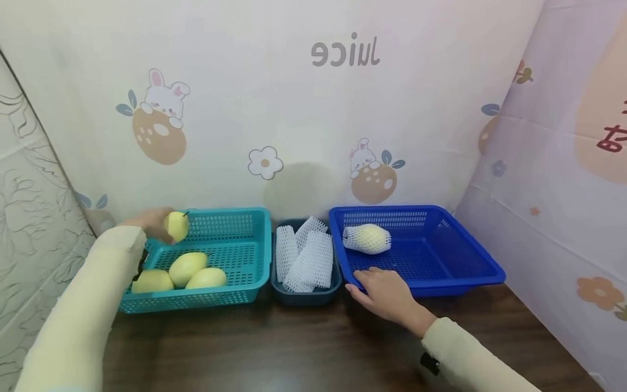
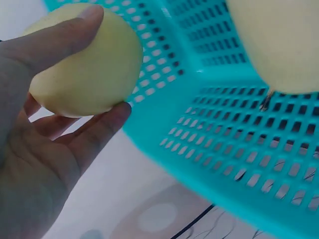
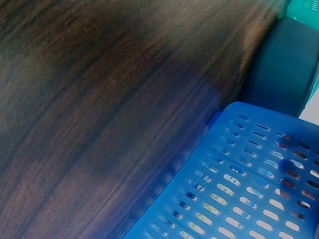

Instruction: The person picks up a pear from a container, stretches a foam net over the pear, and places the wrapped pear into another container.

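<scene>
My left hand [image 1: 153,223] holds a yellow pear [image 1: 177,226] above the back left part of the turquoise basket [image 1: 235,296]. In the left wrist view, the thumb [image 2: 89,17] lies over the pear [image 2: 99,69] and the fingertips support it from the other side. Several more pears [image 1: 188,268] lie in that basket, one with its stem showing. My right hand [image 1: 387,294] rests at the front left rim of the blue basket [image 1: 460,283], fingers loosely extended. Inside the blue basket lies a pear in a white foam net [image 1: 369,239]. The right hand is barely visible in its wrist view.
Between the baskets stands a small dark bin [image 1: 305,299] with several white foam net sleeves [image 1: 318,261]. All of them stand on a dark wooden table [image 1: 235,348]. A printed cloth [image 1: 303,109] rises right behind, and another cloth [image 1: 553,218] closes off the right side.
</scene>
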`<state>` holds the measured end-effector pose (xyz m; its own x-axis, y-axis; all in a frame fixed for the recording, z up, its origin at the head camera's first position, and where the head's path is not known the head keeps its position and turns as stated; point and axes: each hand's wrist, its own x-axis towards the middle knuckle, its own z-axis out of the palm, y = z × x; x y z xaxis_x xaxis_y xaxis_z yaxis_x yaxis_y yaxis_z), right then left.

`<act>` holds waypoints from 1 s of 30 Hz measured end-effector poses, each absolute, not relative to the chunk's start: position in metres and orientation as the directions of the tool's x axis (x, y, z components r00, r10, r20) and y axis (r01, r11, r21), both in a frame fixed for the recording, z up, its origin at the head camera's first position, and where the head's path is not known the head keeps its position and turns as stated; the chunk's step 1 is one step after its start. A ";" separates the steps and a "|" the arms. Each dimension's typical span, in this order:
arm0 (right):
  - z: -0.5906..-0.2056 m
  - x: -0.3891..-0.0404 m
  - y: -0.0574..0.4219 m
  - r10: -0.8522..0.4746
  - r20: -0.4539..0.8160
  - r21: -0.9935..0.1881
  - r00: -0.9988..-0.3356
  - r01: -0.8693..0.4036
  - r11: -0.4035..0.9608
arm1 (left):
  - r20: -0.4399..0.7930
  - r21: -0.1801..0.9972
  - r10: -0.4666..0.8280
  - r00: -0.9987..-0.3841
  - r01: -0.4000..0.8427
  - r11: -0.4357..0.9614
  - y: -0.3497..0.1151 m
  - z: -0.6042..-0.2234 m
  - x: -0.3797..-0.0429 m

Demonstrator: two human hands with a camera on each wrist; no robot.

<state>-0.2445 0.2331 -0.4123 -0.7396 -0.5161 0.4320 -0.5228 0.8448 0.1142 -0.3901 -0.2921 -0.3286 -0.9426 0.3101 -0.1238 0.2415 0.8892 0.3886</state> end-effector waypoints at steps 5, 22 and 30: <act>-0.410 -0.247 0.235 -0.513 0.429 0.118 -0.743 -0.517 0.848 | 0.002 0.408 0.403 -0.915 0.369 0.835 -0.280 -0.310 -0.374; -0.413 -0.247 0.236 -0.515 0.425 0.107 -0.744 -0.524 0.845 | 0.104 0.519 0.550 -0.828 0.517 0.681 -0.202 -0.282 -0.284; -0.412 -0.248 0.235 -0.523 0.419 0.105 -0.743 -0.532 0.840 | 0.097 0.614 0.581 -0.808 0.508 0.604 -0.168 -0.298 -0.252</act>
<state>-0.2480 0.2353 -0.4118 -0.7428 -0.5225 0.4186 -0.5320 0.8402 0.1048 -0.2518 -0.1680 -0.2975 -0.8079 0.5812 0.0973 0.5084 0.6038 0.6140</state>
